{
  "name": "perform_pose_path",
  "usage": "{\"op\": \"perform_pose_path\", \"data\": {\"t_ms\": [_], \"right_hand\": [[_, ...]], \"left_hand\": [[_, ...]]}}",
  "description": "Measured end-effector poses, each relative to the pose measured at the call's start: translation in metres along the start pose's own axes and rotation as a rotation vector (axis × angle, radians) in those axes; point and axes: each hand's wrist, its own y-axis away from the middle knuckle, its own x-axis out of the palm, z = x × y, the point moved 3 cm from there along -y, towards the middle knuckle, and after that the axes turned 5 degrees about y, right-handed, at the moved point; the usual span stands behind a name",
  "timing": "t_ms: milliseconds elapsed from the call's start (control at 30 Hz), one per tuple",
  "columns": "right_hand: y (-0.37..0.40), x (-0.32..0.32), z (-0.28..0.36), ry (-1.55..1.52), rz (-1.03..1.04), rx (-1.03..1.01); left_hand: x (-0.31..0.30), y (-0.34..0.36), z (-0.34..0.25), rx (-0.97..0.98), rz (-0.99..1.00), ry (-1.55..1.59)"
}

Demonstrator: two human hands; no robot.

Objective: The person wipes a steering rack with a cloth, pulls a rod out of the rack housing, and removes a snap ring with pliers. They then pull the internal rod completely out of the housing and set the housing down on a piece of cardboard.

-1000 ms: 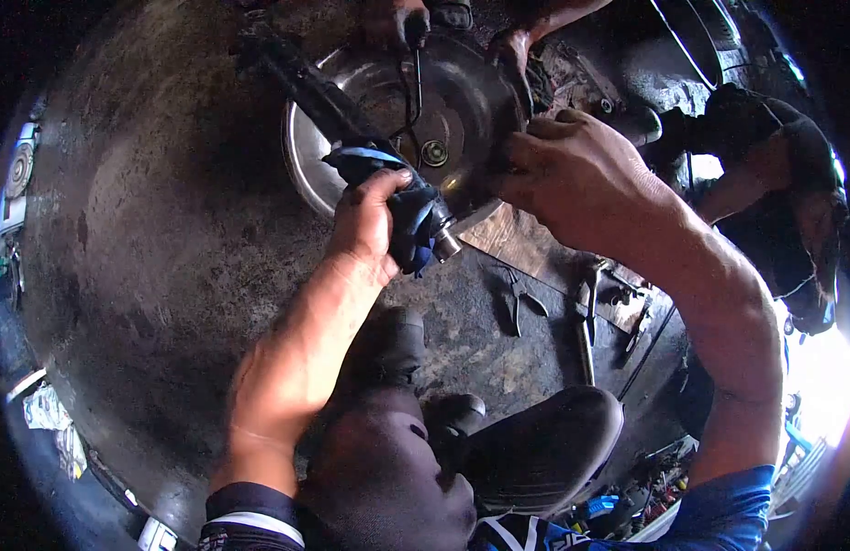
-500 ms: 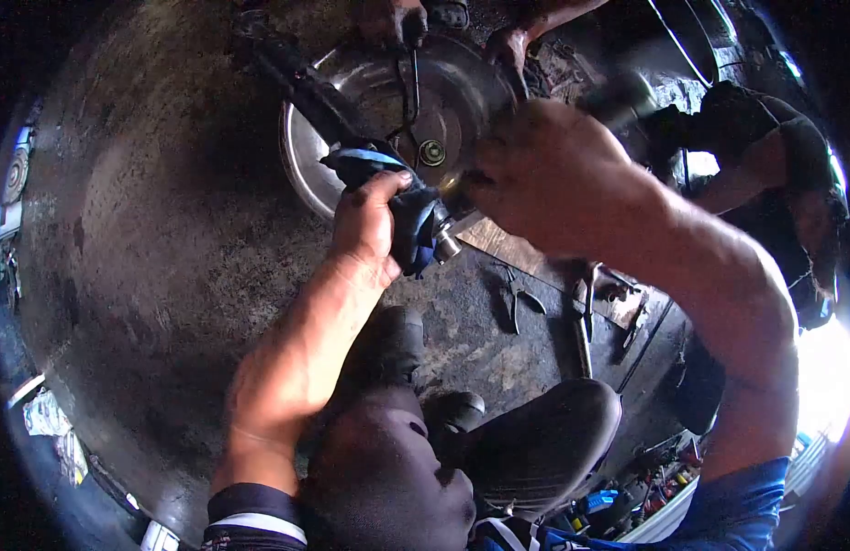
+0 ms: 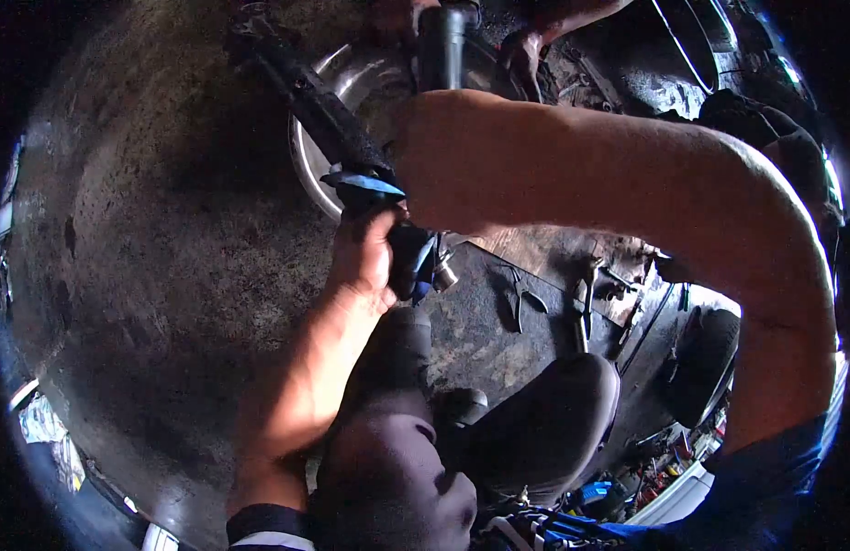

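My left hand (image 3: 365,253) is wrapped round a dark cloth with a light blue edge (image 3: 365,184). The cloth surrounds part of a long dark metal cylinder (image 3: 310,106) that slants to the upper left. A shiny metal end piece (image 3: 444,275) sticks out beside the cloth. My right hand (image 3: 430,161) is above and right of the cloth, with its fingers hidden. A dark thick tube-like object (image 3: 441,50) shows just beyond it; whether my hand holds it is unclear. Behind the hands lies a round metal basin (image 3: 310,165), partly covered.
Another person's hands (image 3: 521,60) are at the top. Pliers (image 3: 520,298) and long-handled tools (image 3: 587,303) lie on the floor at right, by a flat board (image 3: 512,248). My knees are below. Assorted items (image 3: 645,477) sit at lower right.
My right hand has moved left, across the basin, and its forearm now covers much of it. The tube-like object has shifted from the right to the top centre. My left hand is slightly lower.
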Motion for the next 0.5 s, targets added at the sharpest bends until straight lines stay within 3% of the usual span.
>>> {"op": "perform_pose_path", "data": {"t_ms": [133, 200, 333, 400, 500], "right_hand": [[-0.018, -0.007, 0.002, 0.064, -0.071, -0.106], [-0.023, -0.009, 0.002, 0.042, -0.065, -0.126], [-0.023, -0.005, 0.005, 0.078, -0.098, -0.158], [-0.022, -0.012, 0.008, 0.039, -0.096, -0.126], [-0.018, -0.033, 0.013, 0.197, -0.098, -0.263]], "left_hand": [[0.017, 0.030, -0.022, -0.001, -0.084, -0.077], [0.015, 0.029, -0.024, -0.029, 0.049, -0.059], [0.000, 0.021, -0.017, -0.093, -0.016, -0.053], [0.017, 0.034, -0.027, 0.058, 0.013, -0.144], [0.017, 0.041, -0.030, 0.012, -0.064, -0.203]]}}
